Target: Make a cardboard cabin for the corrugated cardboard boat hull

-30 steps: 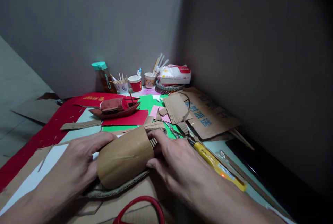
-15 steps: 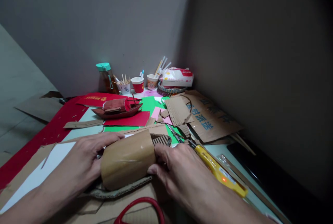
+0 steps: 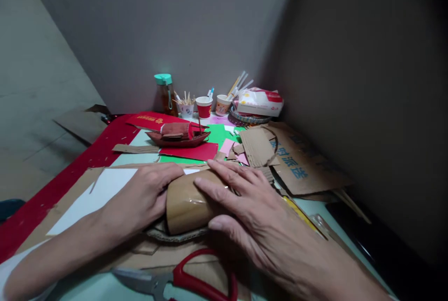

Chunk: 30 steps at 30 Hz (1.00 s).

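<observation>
- Brown taped cardboard roll, curved into a half tube, lying near the front middle of the table on a corrugated strip.
- Blue printed characters on the flattened cardboard box to the right, too slanted to read; gold print on the red envelope at the back, too small to make out.
- Left hand palm down, fingers together and pressed against the roll's left end, forearm running in from the lower left.
- Right hand laid flat over the roll's right half, fingers spread and pointing left, thumb along the near side.
- Red-handled scissors just in front of the roll, blades pointing left, close to the table's near edge.
- Yellow utility knife partly hidden under the right hand.
- Red cardboard boat well behind the hands on red and green paper.
- White sheet left of the left hand, bare and flat.
- Teal-capped bottle, paper cups and tissue pack crowded at the back wall.
- Dark wall close along the table's right edge.
</observation>
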{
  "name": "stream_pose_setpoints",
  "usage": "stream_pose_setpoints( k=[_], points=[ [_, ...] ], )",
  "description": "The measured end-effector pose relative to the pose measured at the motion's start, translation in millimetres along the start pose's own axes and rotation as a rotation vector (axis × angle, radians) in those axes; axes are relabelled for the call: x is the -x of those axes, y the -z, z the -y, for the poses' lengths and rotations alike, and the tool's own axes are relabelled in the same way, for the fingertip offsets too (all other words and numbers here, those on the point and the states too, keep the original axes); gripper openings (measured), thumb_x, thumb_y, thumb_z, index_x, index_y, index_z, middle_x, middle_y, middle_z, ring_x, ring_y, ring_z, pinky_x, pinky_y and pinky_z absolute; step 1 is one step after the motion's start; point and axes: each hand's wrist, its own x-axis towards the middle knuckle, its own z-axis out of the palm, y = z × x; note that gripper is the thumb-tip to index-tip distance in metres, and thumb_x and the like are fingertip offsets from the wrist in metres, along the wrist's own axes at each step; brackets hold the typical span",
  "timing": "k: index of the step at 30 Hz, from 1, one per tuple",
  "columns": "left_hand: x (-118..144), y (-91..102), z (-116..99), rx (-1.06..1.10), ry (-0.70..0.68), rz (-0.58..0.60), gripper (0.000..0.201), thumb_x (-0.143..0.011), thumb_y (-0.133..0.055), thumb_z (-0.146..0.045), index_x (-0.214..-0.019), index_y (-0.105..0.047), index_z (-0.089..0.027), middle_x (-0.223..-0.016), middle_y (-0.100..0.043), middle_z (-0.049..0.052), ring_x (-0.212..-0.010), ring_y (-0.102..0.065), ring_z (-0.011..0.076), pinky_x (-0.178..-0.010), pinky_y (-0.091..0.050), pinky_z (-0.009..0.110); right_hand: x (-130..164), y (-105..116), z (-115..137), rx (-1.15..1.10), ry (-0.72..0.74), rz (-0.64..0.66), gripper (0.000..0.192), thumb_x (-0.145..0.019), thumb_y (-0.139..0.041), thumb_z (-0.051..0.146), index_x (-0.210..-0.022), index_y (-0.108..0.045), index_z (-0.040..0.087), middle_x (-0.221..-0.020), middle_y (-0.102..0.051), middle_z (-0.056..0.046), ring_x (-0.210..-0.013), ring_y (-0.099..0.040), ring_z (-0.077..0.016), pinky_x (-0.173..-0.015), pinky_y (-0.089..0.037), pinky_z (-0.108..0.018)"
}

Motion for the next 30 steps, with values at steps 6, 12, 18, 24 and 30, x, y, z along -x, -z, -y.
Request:
stream_pose_setpoints(
  k=[6,12,18,24,30],
  points=[
    [14.2,-3.3,23.2,0.528,0.277,-0.073,0.029,-0.089,-0.060,-0.039,-0.112,-0.068,-0.023,-0.114,-0.076,0.005,-0.107,-0.069,0.0255,-0.090,-0.052,0.033,-2.7,-23.0,-9.6,0.139,0.059,-0.125,0.043,-0.106,-0.043,0.034,-0.148,-0.046,0.030,-0.155,-0.046,-0.006,-0.137,-0.035,-0.0296,-0.109,-0.036,-0.055],
    [56.6,-1.7,27.8,0.630,0.438,-0.195,0.040,-0.089,-0.062,-0.052,-0.124,-0.062,-0.031,-0.126,-0.068,0.005,-0.117,-0.062,0.0278,-0.098,-0.048,0.037,-7.3,-23.9,-9.8,0.167,0.124,-0.167,0.042,-0.103,-0.047,0.026,-0.145,-0.051,0.021,-0.147,-0.052,-0.013,-0.126,-0.041,-0.0326,-0.102,-0.042,-0.055],
    [60.3,-12.5,26.7,0.830,0.470,-0.139,0.045,-0.087,-0.067,-0.044,-0.128,-0.062,-0.027,-0.128,-0.068,0.006,-0.109,-0.065,0.0270,-0.090,-0.052,0.035,-8.1,-22.2,-5.6,0.117,0.128,-0.161,0.044,-0.101,-0.053,0.029,-0.144,-0.051,0.024,-0.144,-0.054,-0.011,-0.123,-0.044,-0.0304,-0.100,-0.045,-0.050],
    [46.6,-16.9,35.4,1.047,0.481,-0.213,0.048,-0.084,-0.072,-0.038,-0.128,-0.061,-0.022,-0.100,-0.072,0.004,-0.101,-0.067,0.0231,-0.079,-0.053,0.028,-8.0,-18.8,-6.3,0.038,0.112,-0.100,0.050,-0.100,-0.055,0.032,-0.149,-0.045,0.030,-0.151,-0.051,-0.004,-0.140,-0.043,-0.0213,-0.112,-0.043,-0.037],
    [32.3,-30.2,46.4,1.132,0.508,-0.285,0.053,-0.088,-0.067,-0.039,-0.137,-0.059,-0.022,-0.112,-0.073,0.005,-0.108,-0.067,0.0219,-0.086,-0.056,0.030,-9.0,-19.5,-7.1,0.027,0.072,-0.074,0.055,-0.101,-0.053,0.039,-0.153,-0.039,0.028,-0.156,-0.049,-0.003,-0.144,-0.043,-0.0172,-0.114,-0.042,-0.030]
  ],
)
